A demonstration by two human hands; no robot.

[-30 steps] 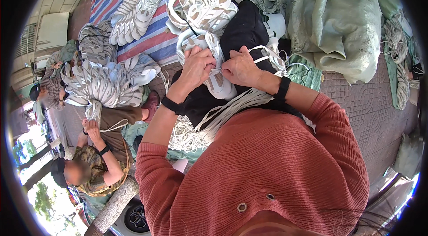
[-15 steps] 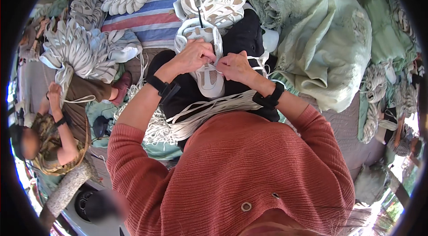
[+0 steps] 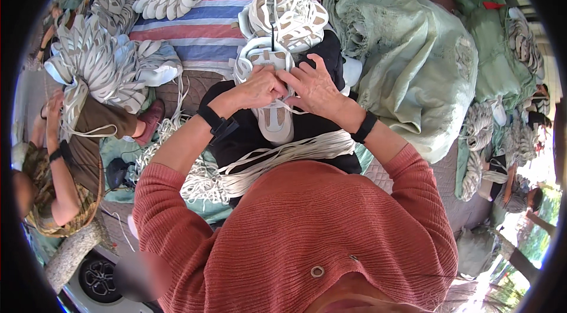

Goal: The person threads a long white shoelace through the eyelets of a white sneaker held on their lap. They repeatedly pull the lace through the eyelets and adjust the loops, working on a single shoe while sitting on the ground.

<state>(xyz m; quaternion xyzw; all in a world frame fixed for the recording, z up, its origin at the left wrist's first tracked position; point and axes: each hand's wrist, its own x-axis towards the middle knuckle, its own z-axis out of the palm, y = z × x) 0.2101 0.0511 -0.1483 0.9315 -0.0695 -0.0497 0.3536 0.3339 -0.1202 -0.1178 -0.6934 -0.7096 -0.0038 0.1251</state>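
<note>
A white and beige shoe upper (image 3: 276, 125) lies on my lap, toe toward me. My left hand (image 3: 263, 85) is closed over its lacing area, fingertips pinched on a white shoelace (image 3: 298, 111) whose loose part runs out below the hands. The pinched spot itself is mostly covered by my fingers. At the right side of the upper, my right hand (image 3: 319, 89) has its fingers spread. Its forefinger reaches to my left fingertips, while the thumb stays apart, close to the lace. Across my thighs rests a bundle of white laces (image 3: 295, 152).
Beyond the upper sits a stack of similar laced uppers (image 3: 286, 14). A striped sheet (image 3: 207, 32) spreads at the far left, with fanned bundles of uppers (image 3: 103, 65) nearby. A pale green sack (image 3: 413, 70) lies right. At left, a co-worker's arm (image 3: 62, 186) is near those bundles.
My right hand has gone from a pinch beside the upper to spread fingers, raised slightly. A lace end now shows below it. The left hand stays on the upper. The co-worker's hands have moved.
</note>
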